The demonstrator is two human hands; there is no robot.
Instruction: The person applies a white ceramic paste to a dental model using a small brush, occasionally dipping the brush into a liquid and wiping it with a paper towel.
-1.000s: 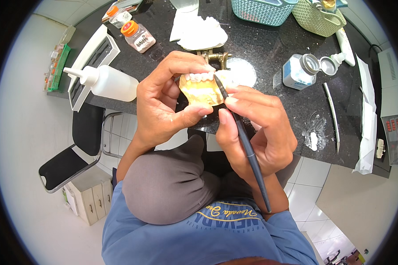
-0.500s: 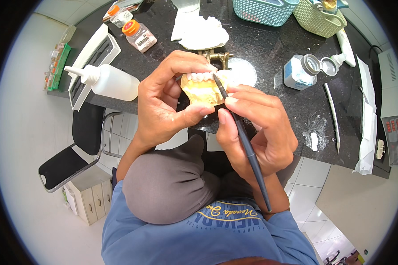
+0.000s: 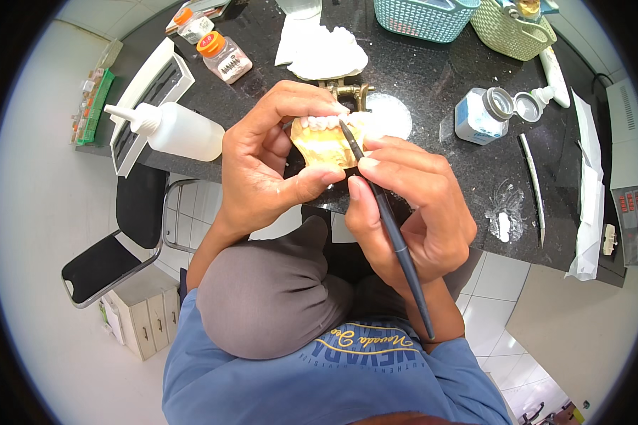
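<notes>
A yellow dental cast (image 3: 324, 149) with a row of white teeth (image 3: 322, 122) along its far edge is held up over the table's front edge. My left hand (image 3: 266, 152) grips its left side, thumb at the near edge and fingers over the far side. In my right hand (image 3: 422, 202) is a slim dark brush (image 3: 397, 244), held like a pen. Its pointed tip touches or nearly touches the white teeth near the cast's right part; exact contact is too small to tell. The right fingertips are close against the cast's right edge.
Left lie a white squeeze bottle (image 3: 184, 132), a white tray (image 3: 166, 74) and orange-capped jars (image 3: 232, 67). A brass articulator (image 3: 351, 91) and white plaster piece (image 3: 329, 53) sit behind my hands. To the right are an uncapped jar (image 3: 478, 117), a thin tool (image 3: 533, 188) and white powder (image 3: 504, 227).
The brush tip has shifted very slightly left along the teeth. Both hands keep their hold and nearly the same position.
</notes>
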